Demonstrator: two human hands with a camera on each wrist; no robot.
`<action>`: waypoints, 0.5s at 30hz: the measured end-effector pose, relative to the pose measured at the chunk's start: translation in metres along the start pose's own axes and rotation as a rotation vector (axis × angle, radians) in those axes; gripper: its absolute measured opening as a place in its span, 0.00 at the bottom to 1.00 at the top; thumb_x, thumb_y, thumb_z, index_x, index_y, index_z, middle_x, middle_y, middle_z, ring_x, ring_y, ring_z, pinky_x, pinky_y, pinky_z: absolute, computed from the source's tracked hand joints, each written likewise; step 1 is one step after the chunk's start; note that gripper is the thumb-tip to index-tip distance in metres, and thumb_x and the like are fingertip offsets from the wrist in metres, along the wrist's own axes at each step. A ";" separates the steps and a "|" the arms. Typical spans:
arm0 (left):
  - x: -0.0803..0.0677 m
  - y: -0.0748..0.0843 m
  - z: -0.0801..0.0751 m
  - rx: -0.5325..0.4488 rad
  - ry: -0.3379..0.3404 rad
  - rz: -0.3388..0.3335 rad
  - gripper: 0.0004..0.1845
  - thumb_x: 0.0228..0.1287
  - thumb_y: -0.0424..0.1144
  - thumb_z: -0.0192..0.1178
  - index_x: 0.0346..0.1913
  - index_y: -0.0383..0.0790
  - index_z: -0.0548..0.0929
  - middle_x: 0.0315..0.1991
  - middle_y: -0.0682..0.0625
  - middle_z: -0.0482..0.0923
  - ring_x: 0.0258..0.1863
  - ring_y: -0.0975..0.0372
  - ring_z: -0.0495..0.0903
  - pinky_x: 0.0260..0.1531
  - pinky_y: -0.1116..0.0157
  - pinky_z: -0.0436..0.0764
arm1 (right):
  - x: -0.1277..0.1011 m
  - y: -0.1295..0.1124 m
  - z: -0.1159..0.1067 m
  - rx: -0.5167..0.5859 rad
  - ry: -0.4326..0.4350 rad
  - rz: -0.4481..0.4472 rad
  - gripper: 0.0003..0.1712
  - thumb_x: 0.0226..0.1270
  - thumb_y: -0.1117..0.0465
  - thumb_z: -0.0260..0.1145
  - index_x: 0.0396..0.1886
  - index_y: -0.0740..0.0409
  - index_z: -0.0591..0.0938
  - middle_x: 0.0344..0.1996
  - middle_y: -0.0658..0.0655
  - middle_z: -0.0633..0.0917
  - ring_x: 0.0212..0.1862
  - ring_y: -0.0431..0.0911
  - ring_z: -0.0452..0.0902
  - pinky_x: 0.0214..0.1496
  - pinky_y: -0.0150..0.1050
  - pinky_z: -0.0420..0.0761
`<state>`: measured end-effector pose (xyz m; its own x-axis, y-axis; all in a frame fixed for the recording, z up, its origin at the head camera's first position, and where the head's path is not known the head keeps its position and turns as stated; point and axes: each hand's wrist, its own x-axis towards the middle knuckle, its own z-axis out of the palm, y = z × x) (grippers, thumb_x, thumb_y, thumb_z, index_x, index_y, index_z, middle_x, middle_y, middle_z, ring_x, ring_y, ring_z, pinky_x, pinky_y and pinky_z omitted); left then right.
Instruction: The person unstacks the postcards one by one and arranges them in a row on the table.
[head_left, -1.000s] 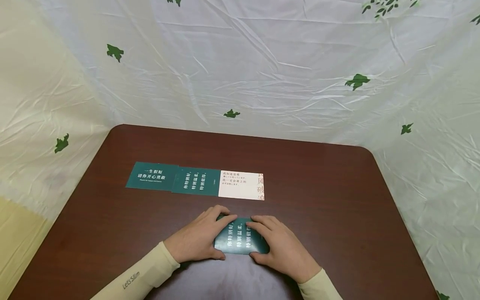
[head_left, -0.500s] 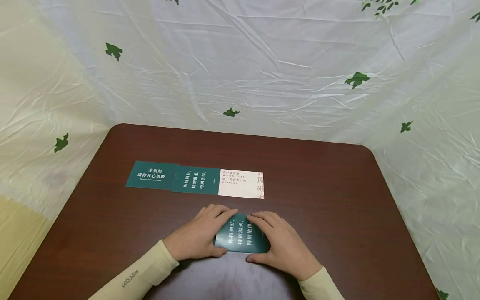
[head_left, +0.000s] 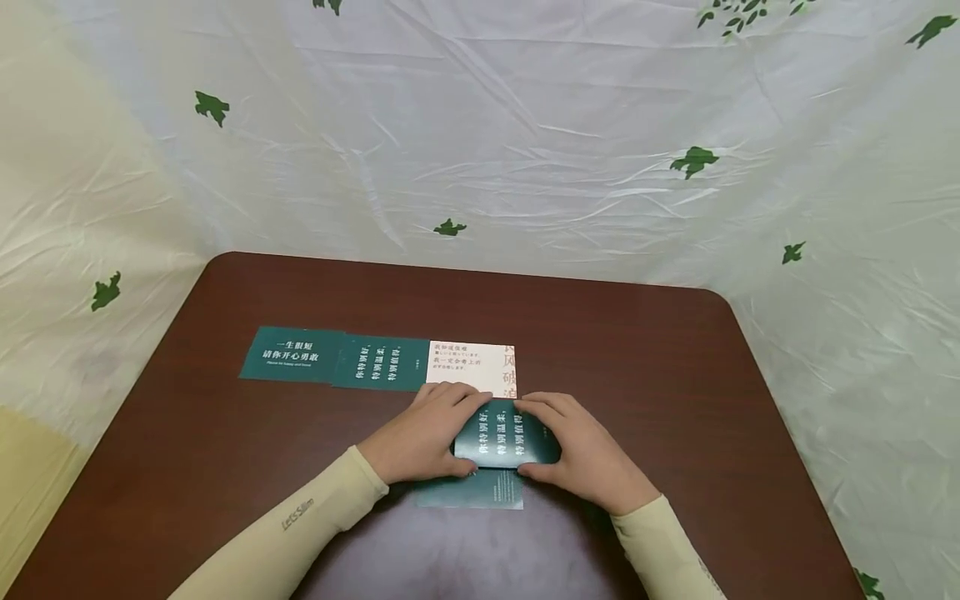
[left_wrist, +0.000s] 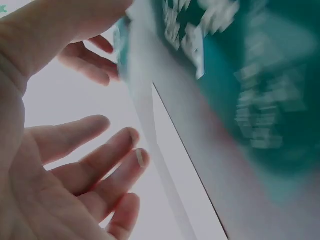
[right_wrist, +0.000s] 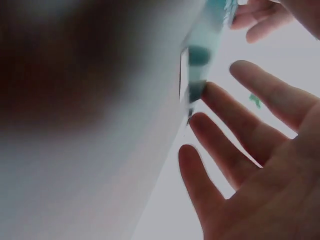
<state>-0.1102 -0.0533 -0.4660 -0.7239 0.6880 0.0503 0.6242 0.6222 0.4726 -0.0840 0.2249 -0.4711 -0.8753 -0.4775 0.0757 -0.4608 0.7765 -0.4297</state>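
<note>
In the head view, my left hand (head_left: 420, 437) and right hand (head_left: 588, 450) hold a dark green card (head_left: 504, 437) by its two ends, thumbs at the near edge and fingers at the far edge. White characters run across it in columns. Just below it, another green card (head_left: 480, 492) lies on the table, partly covered. The far edge of the held card comes right up to a cream card (head_left: 468, 367) with reddish print. The wrist views show the held card (left_wrist: 280, 65) blurred, with several fingers of each hand spread beside it.
Left of the cream card, two green cards, one with columns of text (head_left: 386, 363) and one with two lines (head_left: 291, 354), continue the row. They lie on a brown table (head_left: 637, 350) with rounded far corners. A white leaf-patterned curtain (head_left: 525, 167) hangs around it.
Both hands have moved away from the body and slightly right with the held card, towards the cream card. A green card lying on the table has come into view below it.
</note>
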 end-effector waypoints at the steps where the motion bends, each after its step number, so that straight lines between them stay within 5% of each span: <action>1: 0.011 0.000 0.000 0.001 -0.008 -0.005 0.49 0.60 0.54 0.80 0.81 0.41 0.70 0.72 0.48 0.76 0.73 0.53 0.73 0.75 0.47 0.67 | 0.003 0.007 -0.005 0.007 -0.001 0.014 0.48 0.53 0.50 0.89 0.74 0.51 0.80 0.72 0.52 0.79 0.74 0.52 0.72 0.72 0.53 0.82; 8: 0.086 0.001 0.000 0.017 -0.023 -0.047 0.49 0.62 0.56 0.79 0.82 0.43 0.70 0.76 0.49 0.74 0.76 0.55 0.72 0.76 0.49 0.65 | 0.020 0.049 -0.034 0.043 0.029 0.118 0.46 0.59 0.60 0.82 0.78 0.54 0.75 0.76 0.58 0.75 0.80 0.61 0.59 0.77 0.70 0.67; 15: 0.131 -0.001 0.007 0.067 -0.083 -0.073 0.49 0.62 0.58 0.77 0.82 0.45 0.70 0.77 0.49 0.73 0.75 0.56 0.73 0.74 0.51 0.64 | 0.032 0.081 -0.044 0.092 -0.014 0.234 0.54 0.61 0.61 0.81 0.85 0.53 0.65 0.80 0.61 0.70 0.81 0.63 0.55 0.77 0.74 0.60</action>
<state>-0.2033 0.0385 -0.4660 -0.7432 0.6667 -0.0566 0.5908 0.6936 0.4122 -0.1562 0.2906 -0.4643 -0.9542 -0.2953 -0.0481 -0.2297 0.8261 -0.5146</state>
